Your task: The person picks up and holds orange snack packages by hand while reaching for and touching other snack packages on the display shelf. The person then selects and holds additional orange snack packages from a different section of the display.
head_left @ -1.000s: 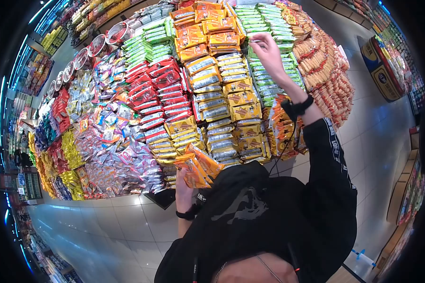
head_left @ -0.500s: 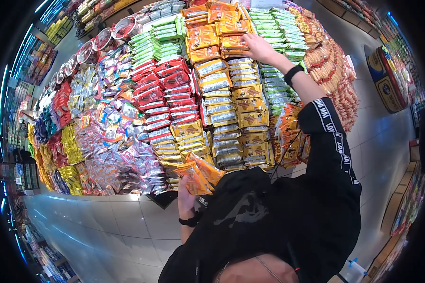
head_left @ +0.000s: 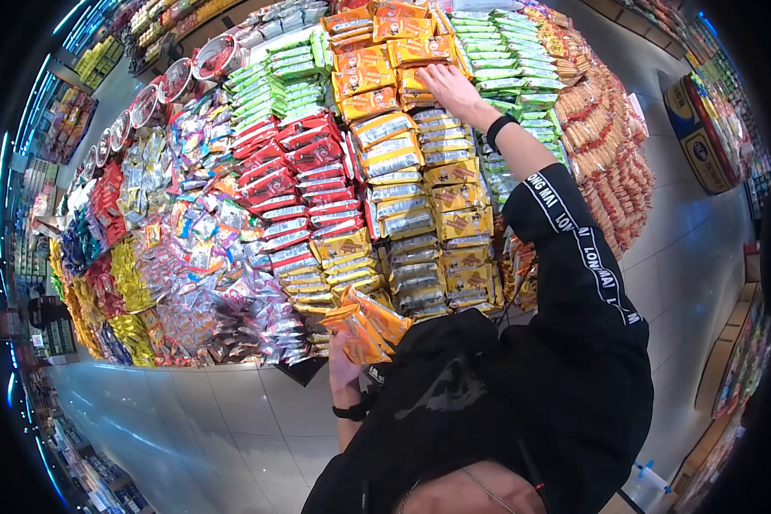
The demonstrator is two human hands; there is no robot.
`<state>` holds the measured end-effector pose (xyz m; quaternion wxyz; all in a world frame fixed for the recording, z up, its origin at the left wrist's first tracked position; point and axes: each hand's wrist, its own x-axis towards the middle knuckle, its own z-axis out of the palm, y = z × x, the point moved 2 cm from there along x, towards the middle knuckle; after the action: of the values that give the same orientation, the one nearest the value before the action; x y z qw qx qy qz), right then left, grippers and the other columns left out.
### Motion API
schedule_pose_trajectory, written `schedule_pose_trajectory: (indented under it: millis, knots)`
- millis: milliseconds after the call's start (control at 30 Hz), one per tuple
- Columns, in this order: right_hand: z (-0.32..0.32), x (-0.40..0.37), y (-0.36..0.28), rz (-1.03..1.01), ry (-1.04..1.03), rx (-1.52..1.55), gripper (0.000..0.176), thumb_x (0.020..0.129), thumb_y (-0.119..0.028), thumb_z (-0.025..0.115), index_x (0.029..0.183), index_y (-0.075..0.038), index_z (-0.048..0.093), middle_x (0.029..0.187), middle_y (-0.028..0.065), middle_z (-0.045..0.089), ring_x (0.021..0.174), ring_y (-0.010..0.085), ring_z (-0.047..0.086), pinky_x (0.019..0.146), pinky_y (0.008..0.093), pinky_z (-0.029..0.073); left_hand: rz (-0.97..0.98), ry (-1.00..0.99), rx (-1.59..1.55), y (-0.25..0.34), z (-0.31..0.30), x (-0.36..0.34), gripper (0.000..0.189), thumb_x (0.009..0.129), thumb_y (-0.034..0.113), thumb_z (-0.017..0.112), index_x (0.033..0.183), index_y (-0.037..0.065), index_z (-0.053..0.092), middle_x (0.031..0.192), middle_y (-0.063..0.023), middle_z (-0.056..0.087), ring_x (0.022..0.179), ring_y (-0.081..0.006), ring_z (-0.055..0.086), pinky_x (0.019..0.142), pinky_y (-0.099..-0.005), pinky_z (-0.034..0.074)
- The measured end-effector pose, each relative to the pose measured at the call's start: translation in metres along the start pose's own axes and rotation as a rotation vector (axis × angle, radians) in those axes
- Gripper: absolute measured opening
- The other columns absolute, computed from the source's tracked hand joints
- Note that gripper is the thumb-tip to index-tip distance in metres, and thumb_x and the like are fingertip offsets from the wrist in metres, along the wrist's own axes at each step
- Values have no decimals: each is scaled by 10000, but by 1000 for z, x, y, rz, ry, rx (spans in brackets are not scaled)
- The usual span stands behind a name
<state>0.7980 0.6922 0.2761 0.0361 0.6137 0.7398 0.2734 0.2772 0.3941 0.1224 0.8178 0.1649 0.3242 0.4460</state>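
Observation:
Near the front edge of the display, my left hand point(head_left: 344, 363) is closed around several orange snack packets point(head_left: 370, 324), which fan out above it. My right hand point(head_left: 451, 91) reaches to the upper middle, its fingers apart and lying on the orange packets point(head_left: 414, 91) stacked there. More orange packets point(head_left: 364, 75) are piled just left of those fingers. Below the right hand run rows of yellow-orange packets point(head_left: 457, 199) standing on edge. Green packets point(head_left: 499, 62) lie to its right.
Red packets point(head_left: 313, 154) and green packets point(head_left: 298, 60) fill rows on the left. Farther left are loose small wrapped sweets point(head_left: 206, 218) and round clear tubs point(head_left: 176, 79). Reddish-tan packets point(head_left: 604, 146) curve along the right side. A separate bin point(head_left: 702, 141) stands across the aisle.
My right hand has shifted slightly left, and its fingers now spread over the orange stack. My left hand still holds its packets, a little lower in view. The camera view has shifted slightly.

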Motion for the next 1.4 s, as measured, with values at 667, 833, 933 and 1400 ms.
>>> schedule_pose_trajectory:
  millis: [667,833,933,1400]
  knots:
    - [-3,-4,8,-20,78,181,562,939,-388,593,1341,-20,457,1131,121,566,1089,270,547,928,411,415,44,54,37,11,44,0,427,968,267,573,1324,47,493,1256,-94,604,1142,-244,593,1001,-414,478]
    - [-23,-2,7,25,116,213,510,955,-356,578,1324,-22,470,1153,133,565,1114,281,538,946,417,411,61,89,42,11,51,-5,417,966,271,577,1309,44,507,1240,-88,611,1131,-236,597,989,-404,485]
    - [-44,7,-4,89,175,228,442,973,-325,553,1286,-19,491,1196,158,557,1124,294,534,963,421,414,101,112,70,10,45,-5,394,968,262,576,1293,48,519,1228,-80,616,1118,-230,604,976,-399,491]
    - [-30,52,-84,-118,160,405,352,847,-109,578,1171,13,512,1147,170,558,1141,321,528,1017,413,403,93,53,-36,9,36,-6,419,977,214,562,1347,59,439,1238,-81,585,1110,-221,602,962,-393,502]
